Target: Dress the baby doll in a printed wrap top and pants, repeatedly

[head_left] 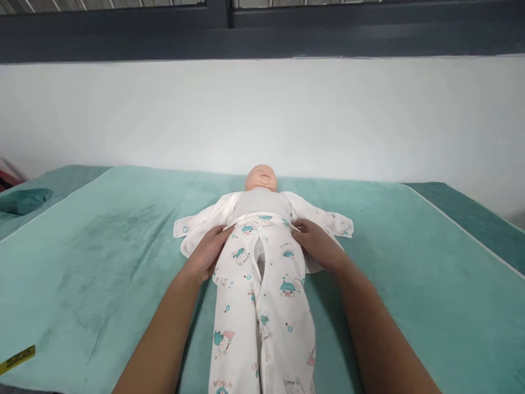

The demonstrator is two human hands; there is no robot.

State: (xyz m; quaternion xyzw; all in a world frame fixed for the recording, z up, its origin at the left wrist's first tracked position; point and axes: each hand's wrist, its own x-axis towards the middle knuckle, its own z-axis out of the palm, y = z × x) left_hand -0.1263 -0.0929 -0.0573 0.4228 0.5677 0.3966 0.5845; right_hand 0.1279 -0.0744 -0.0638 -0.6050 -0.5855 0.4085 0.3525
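Observation:
A baby doll [261, 178] lies on its back, its head toward the wall. White baby pants [283, 273] printed with small animals and houses cover its legs and reach up to the waist, with a slit showing at the crotch. Under the doll, a white baby jacket [305, 205] is spread open with both sleeves out, leaving the grey torso bare. My left hand [210, 253] grips the waistband at the left side, its fingertips partly tucked behind the cloth. On the right side, my right hand [319, 244] pinches the waistband between thumb and fingers.
A light green cover [102, 262] spreads over the bed beneath the doll. Behind it rises a white wall [262, 115] below a dark window frame [262, 38]. A yellow label strip [17, 359] lies at the front left, and a dark green bundle [24, 201] at the far left.

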